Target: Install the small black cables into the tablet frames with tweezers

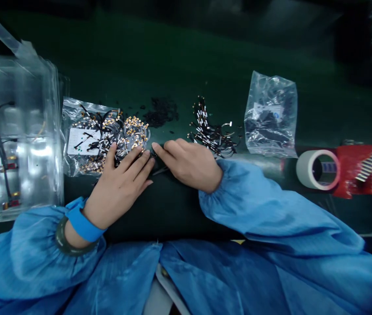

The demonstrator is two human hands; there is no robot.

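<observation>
Green matting covers the table [186, 65] where your left hand [120, 186] lies flat, fingers spread, on a heap of small gold-tipped flex cables [120, 131] spilling over a clear bag [74, 140], while your right hand [189, 164] presses beside it, its grip closed on what looks like dark tweezers [160, 170], fingertips nearly touching the left. Beyond your right hand sits a second pile of cables [212, 131], then a sealed plastic pouch [271, 116] and a tape roll [317, 169]; a clear tray [18, 131] stands far left.
</observation>
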